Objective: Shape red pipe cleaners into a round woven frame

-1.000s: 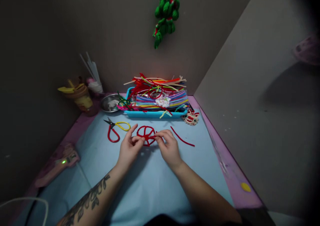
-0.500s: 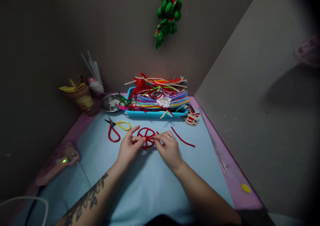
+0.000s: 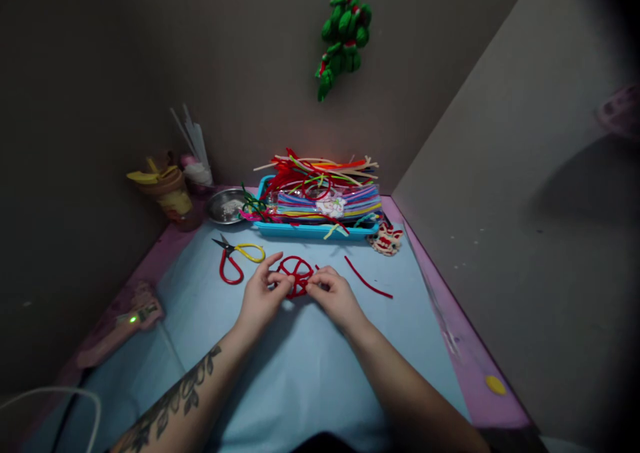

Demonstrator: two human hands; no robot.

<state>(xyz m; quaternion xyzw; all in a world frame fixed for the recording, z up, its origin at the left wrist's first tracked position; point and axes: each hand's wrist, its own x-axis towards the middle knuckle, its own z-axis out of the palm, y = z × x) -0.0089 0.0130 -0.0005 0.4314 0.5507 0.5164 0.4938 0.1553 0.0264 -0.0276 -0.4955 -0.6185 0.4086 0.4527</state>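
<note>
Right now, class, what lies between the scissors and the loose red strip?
The left hand, the red wheel-shaped piece and the right hand, as the head view shows.

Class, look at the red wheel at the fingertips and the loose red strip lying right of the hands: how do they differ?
The red wheel is a round ring with spokes; the red strip is a single curved length. The left hand and right hand pinch the wheel, while the strip lies untouched on the blue cloth. Both are red.

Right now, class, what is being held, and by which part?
The red spoked ring: left hand pinches near its middle, right hand its right rim.
</note>
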